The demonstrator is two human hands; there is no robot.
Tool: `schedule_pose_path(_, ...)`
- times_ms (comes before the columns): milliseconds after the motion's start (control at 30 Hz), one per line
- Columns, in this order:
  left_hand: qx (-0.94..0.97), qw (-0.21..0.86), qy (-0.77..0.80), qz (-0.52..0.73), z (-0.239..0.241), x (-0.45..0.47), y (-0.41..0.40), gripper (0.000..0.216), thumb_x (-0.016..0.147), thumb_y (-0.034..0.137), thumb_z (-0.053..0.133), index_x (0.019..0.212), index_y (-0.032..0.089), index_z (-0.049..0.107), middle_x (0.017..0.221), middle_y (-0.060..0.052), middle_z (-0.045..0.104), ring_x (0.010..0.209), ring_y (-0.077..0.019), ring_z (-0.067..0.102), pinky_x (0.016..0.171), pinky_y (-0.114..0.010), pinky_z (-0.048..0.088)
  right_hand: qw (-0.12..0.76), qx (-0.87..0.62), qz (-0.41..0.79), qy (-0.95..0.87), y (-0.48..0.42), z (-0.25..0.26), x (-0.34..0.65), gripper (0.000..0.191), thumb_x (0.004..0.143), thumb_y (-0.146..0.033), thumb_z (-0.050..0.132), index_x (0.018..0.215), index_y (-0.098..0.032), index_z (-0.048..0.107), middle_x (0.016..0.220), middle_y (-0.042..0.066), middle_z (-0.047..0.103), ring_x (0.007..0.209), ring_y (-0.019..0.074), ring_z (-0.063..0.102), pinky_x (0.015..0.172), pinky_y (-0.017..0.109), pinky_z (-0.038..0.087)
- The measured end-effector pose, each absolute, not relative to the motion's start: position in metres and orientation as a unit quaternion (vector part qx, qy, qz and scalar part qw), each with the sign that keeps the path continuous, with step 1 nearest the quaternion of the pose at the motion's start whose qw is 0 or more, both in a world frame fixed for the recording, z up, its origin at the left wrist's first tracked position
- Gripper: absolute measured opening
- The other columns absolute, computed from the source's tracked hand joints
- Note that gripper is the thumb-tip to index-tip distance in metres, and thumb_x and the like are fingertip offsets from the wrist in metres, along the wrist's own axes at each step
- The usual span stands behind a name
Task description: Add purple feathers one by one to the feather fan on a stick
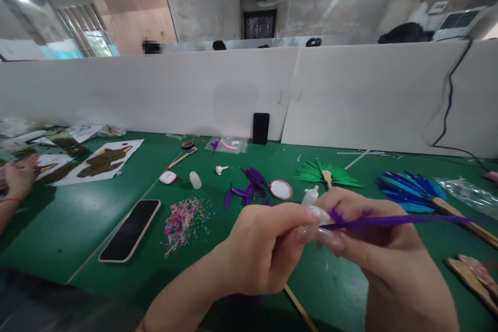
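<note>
Where left hand [260, 249] meets right hand [373, 233], slim purple feather [408, 219] pinched.

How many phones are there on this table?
2. A phone in a pale pink case lies flat, left of the pile of coloured bits; a black phone leans against the white divider. Others may be hidden.
</note>
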State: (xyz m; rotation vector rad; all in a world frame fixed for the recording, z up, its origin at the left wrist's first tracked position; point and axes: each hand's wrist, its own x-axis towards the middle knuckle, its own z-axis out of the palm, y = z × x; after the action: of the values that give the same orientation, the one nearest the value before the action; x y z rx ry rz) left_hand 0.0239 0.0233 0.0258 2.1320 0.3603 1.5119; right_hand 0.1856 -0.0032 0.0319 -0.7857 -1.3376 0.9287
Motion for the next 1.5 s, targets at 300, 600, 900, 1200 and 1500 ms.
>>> schedule_pose_path(300,0.725,0.403,0.125,0.544,0.022,0.025,0.020,0.029,0.095,0.008,0.043,0.115,0.029,0.041,0.055,0.009,0.038,0.039,-0.0020,0.035,0.037,-0.014,0.023,0.587,-0.373,0.407,-0.592,-0.002,0.037,0.185,0.012,0.071,-0.026,0.078,0.070,-0.023,0.067,0.069,0.000,0.060,0.067,0.0144,0.057,0.062,0.026,0.052)
schedule_pose_path(600,0.641,0.533,0.111,0.541,0.025,0.030,0.014,0.021,0.100,0.015,0.037,0.113,0.030,0.041,0.048,0.012,0.032,0.034,-0.0001,0.028,0.035,-0.006,0.024,0.566,-0.387,0.416,-0.597,-0.002,0.039,0.183,0.010,0.073,-0.029,0.077,0.072,-0.023,0.069,0.070,0.000,0.061,0.068,0.0135,0.058,0.061,0.023,0.051)
schedule_pose_path(900,0.630,0.537,0.133,0.545,0.029,0.029,0.013,0.017,0.100,0.016,0.038,0.110,0.030,0.041,0.049,0.012,0.033,0.034,-0.0010,0.027,0.033,-0.008,0.021,0.578,-0.419,0.374,-0.592,-0.003,0.034,0.184,0.015,0.066,-0.035,0.082,0.078,-0.030,0.072,0.074,-0.002,0.068,0.072,0.0155,0.062,0.065,0.026,0.054)
schedule_pose_path(1200,0.763,0.232,0.169,0.578,0.022,0.024,0.021,0.031,0.089,0.008,0.048,0.116,0.024,0.048,0.075,0.001,0.060,0.051,-0.0088,0.054,0.045,-0.020,0.042,0.602,-0.415,0.356,-0.582,-0.004,0.038,0.176,0.004,0.073,-0.036,0.078,0.075,-0.035,0.075,0.076,-0.005,0.071,0.076,0.0138,0.065,0.077,0.026,0.053)
schedule_pose_path(1500,0.765,-0.021,0.163,0.623,0.024,0.029,0.028,0.016,0.087,0.009,0.050,0.098,0.016,0.060,0.071,-0.001,0.068,0.061,-0.0126,0.064,0.056,-0.022,0.050,0.607,-0.402,0.401,-0.556,0.003,0.031,0.183,0.013,0.067,-0.030,0.082,0.064,-0.027,0.070,0.066,-0.004,0.064,0.071,0.0114,0.061,0.067,0.020,0.051)
